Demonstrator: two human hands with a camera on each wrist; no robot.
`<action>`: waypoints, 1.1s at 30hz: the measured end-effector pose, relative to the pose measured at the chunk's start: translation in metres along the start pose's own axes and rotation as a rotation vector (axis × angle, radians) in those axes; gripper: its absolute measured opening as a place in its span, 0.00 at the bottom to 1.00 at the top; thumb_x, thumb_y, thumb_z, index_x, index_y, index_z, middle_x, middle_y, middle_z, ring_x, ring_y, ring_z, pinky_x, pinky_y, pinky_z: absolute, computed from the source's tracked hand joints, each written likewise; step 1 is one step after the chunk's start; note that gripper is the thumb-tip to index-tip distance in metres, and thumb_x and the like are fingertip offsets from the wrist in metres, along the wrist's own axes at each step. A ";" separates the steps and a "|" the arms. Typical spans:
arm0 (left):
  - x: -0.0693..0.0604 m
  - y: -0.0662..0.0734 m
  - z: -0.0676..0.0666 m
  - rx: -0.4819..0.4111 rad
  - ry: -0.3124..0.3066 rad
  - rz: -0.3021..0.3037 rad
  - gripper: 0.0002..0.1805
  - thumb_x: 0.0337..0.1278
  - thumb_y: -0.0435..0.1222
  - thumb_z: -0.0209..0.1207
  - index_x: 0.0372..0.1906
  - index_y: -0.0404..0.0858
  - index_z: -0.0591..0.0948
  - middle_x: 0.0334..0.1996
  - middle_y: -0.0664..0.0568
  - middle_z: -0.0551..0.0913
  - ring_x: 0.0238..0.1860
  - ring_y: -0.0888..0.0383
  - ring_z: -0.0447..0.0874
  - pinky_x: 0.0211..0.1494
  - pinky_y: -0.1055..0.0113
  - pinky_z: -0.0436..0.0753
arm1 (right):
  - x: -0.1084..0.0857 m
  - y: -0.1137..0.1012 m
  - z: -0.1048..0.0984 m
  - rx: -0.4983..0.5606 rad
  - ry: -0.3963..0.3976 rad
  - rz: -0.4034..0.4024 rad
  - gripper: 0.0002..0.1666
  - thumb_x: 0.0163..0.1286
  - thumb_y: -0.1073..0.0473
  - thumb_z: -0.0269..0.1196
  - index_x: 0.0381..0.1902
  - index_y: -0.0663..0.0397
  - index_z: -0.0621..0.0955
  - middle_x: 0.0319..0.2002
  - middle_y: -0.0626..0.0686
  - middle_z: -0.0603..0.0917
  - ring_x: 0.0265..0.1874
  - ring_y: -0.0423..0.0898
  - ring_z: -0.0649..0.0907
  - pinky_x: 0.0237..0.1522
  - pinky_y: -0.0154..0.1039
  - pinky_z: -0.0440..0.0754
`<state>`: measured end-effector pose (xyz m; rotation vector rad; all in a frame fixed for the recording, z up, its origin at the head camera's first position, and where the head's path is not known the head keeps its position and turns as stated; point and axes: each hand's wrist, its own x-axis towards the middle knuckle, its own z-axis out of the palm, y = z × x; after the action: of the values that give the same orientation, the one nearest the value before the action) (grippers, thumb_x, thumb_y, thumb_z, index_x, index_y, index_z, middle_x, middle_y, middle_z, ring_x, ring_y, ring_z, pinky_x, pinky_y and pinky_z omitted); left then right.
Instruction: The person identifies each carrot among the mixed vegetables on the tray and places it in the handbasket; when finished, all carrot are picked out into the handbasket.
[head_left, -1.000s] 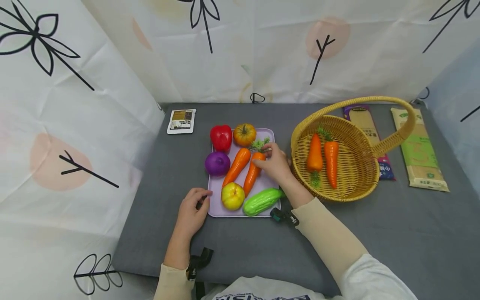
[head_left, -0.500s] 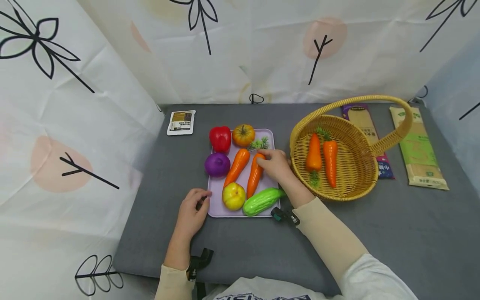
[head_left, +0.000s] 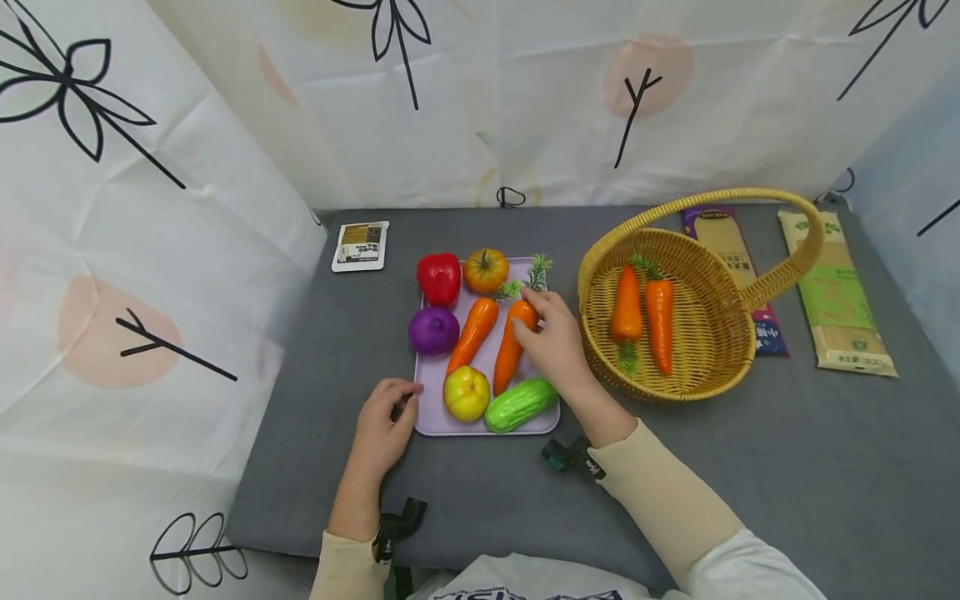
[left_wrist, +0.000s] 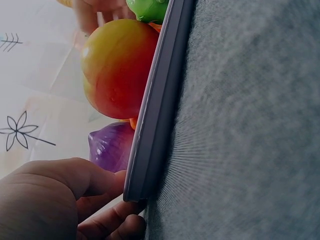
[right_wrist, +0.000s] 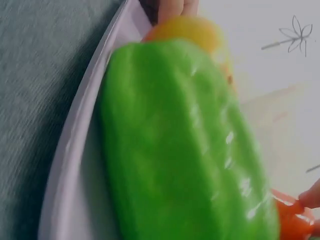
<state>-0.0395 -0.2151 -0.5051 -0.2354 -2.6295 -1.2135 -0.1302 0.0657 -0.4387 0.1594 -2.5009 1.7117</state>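
Observation:
On the lilac tray, my right hand pinches the upper end of the right-hand orange carrot; its leafy top stands out beyond the fingers. In the right wrist view, fingertips touch the carrot at the right edge. My left hand is at the tray's left rim; the left wrist view shows thumb and fingers of this hand gripping the tray's edge. A second carrot, yellow fruit and green gourd lie close by.
Purple onion, red pepper and small pumpkin sit at the tray's left and back. Right of it stands a tall-handled wicker basket holding two carrots. Packets lie behind and right; a white packet lies back left.
The right hand's carrot has shifted slightly right at its lower end, and its leaves now spread further right. My right wrist has moved a little nearer the front. My left hand has stayed put.

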 end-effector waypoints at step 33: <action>0.000 0.001 0.000 -0.015 0.000 0.018 0.09 0.61 0.25 0.63 0.44 0.33 0.88 0.42 0.46 0.82 0.36 0.56 0.75 0.40 0.66 0.72 | -0.077 -0.086 -0.072 0.648 0.192 -0.140 0.27 0.69 0.78 0.62 0.66 0.70 0.76 0.60 0.66 0.79 0.60 0.58 0.80 0.56 0.40 0.80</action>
<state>-0.0389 -0.2146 -0.5039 -0.2609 -2.6138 -1.2275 -0.0397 0.1039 -0.3449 0.2001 -1.6861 2.2776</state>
